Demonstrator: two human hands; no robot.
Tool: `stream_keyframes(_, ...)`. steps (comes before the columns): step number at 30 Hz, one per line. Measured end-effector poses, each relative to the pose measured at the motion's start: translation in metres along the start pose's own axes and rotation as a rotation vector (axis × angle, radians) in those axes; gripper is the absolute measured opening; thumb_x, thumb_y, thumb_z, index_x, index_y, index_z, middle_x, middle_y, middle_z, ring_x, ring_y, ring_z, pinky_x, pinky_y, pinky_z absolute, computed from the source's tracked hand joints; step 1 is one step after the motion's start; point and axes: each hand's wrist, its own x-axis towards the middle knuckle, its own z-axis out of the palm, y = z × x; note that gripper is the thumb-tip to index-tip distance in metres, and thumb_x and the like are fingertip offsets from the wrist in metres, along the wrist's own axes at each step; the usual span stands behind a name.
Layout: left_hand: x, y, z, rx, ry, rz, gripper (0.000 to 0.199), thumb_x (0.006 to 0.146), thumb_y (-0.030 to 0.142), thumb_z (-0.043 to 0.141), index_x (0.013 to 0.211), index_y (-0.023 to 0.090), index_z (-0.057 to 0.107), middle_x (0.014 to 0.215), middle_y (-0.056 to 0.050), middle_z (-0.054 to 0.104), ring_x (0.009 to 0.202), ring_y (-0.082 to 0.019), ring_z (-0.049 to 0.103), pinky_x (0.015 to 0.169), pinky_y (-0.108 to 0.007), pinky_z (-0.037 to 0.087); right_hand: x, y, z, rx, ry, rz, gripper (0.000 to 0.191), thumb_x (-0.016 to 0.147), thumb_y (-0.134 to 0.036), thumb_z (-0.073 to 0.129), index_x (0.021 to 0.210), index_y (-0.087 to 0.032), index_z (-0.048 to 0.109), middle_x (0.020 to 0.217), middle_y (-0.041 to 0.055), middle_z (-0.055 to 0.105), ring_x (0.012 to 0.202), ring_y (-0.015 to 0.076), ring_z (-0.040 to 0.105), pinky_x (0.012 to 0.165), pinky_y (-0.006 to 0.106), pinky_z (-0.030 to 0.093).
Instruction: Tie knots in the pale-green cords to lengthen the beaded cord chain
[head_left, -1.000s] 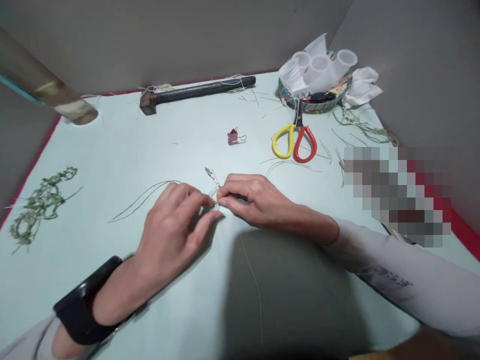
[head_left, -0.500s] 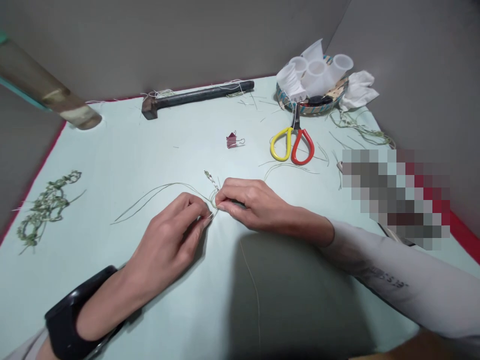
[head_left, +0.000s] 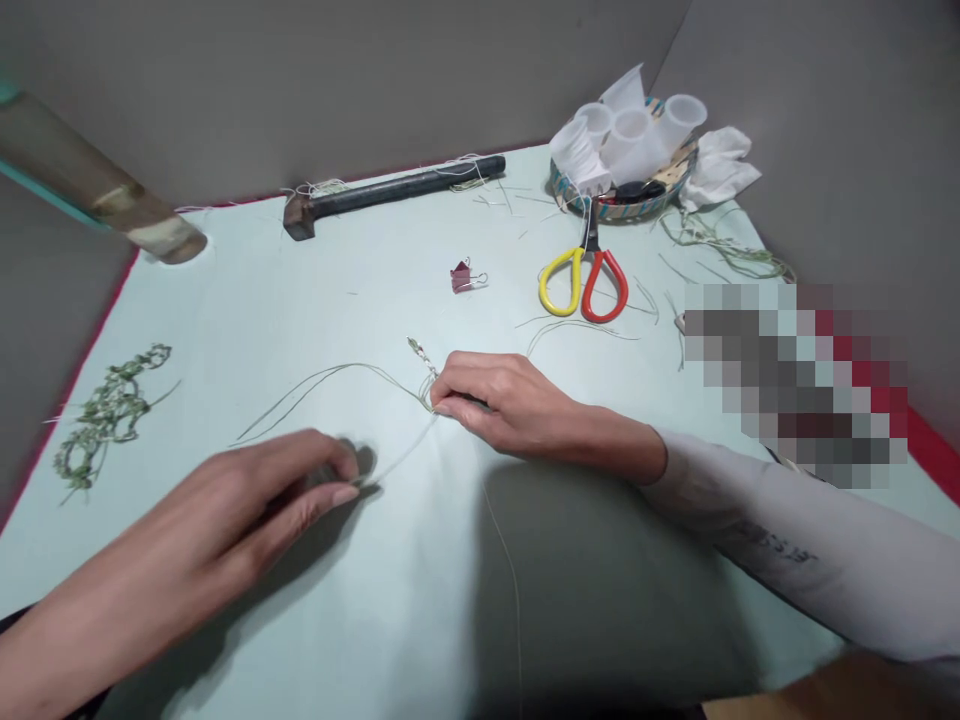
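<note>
My right hand (head_left: 510,400) pinches a small braided piece (head_left: 420,354) of green and white strands where its lower end meets several loose strands. The braid's tip points up and to the left, past my fingertips. Long thin green strands (head_left: 330,368) curve away to the left over the table. Lower left, my left hand (head_left: 255,500) has thumb and fingers closed on a thin pale strand (head_left: 403,457), which runs straight to the pinch of my right hand. Another fine thread (head_left: 510,560) trails toward the front edge. The exact join is hidden by my right fingertips.
Scissors (head_left: 583,285) with yellow and red handles and a dark red binder clip (head_left: 463,277) lie beyond my hands. Behind are a hammer (head_left: 397,190) and a basket (head_left: 637,212) of plastic cups. Knotted green plant cord (head_left: 112,410) lies left, a tube (head_left: 172,240) further back.
My left hand has moved down and to the left, away from my right hand, and the strand between them is now stretched longer. My right hand has stayed in place.
</note>
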Motion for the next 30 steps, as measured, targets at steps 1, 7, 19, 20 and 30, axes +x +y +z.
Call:
stream_keyframes(1, 0.005, 0.004, 0.0, 0.026, 0.001, 0.015, 0.03, 0.102, 0.06, 0.066, 0.097, 0.034, 0.081, 0.083, 0.005, 0.083, 0.062, -0.019, 0.072, 0.059, -0.027, 0.054, 0.0, 0.0, 0.0, 0.001, 0.004, -0.003, 0.019, 0.109, -0.019, 0.052, 0.1, -0.02, 0.07, 0.1, 0.0047, 0.071, 0.09, 0.0173, 0.06, 0.083, 0.032, 0.042)
stream_keyframes(7, 0.05, 0.031, 0.036, 0.008, 0.094, 0.046, 0.04, 0.103, 0.066, 0.058, 0.097, 0.028, 0.069, 0.073, 0.001, 0.077, 0.054, -0.02, 0.063, 0.056, -0.031, 0.044, -0.001, 0.001, 0.001, -0.002, 0.032, -0.043, 0.02, 0.11, -0.022, 0.052, 0.102, -0.019, 0.07, 0.099, 0.005, 0.07, 0.089, 0.0175, 0.061, 0.081, 0.032, 0.044)
stream_keyframes(19, 0.054, 0.024, 0.049, -0.124, 0.108, 0.028, 0.025, 0.102, 0.034, 0.055, 0.079, 0.026, 0.062, 0.062, 0.006, 0.058, 0.056, -0.015, 0.048, 0.057, -0.029, 0.037, -0.009, 0.003, 0.004, -0.015, 0.064, -0.049, 0.02, 0.114, -0.025, 0.049, 0.117, -0.02, 0.068, 0.107, 0.0066, 0.072, 0.093, 0.0177, 0.064, 0.085, 0.031, 0.048)
stream_keyframes(20, 0.054, 0.025, 0.049, -0.128, 0.1, 0.027, 0.025, 0.102, 0.034, 0.054, 0.079, 0.025, 0.062, 0.063, 0.005, 0.059, 0.057, -0.015, 0.049, 0.058, -0.03, 0.038, -0.009, 0.002, 0.004, -0.03, 0.054, -0.046, 0.02, 0.114, -0.026, 0.049, 0.114, -0.02, 0.068, 0.106, 0.0064, 0.071, 0.092, 0.0178, 0.063, 0.084, 0.031, 0.047)
stream_keyframes(30, 0.062, 0.022, 0.045, -0.104, 0.119, -0.029, 0.015, 0.099, 0.038, 0.054, 0.103, 0.027, 0.062, 0.064, 0.008, 0.059, 0.059, -0.018, 0.052, 0.062, -0.031, 0.04, -0.007, -0.003, 0.0, -0.181, -0.078, -0.091, 0.025, 0.105, -0.012, 0.044, 0.089, -0.023, 0.058, 0.092, 0.0026, 0.06, 0.084, 0.0167, 0.048, 0.064, 0.032, 0.026)
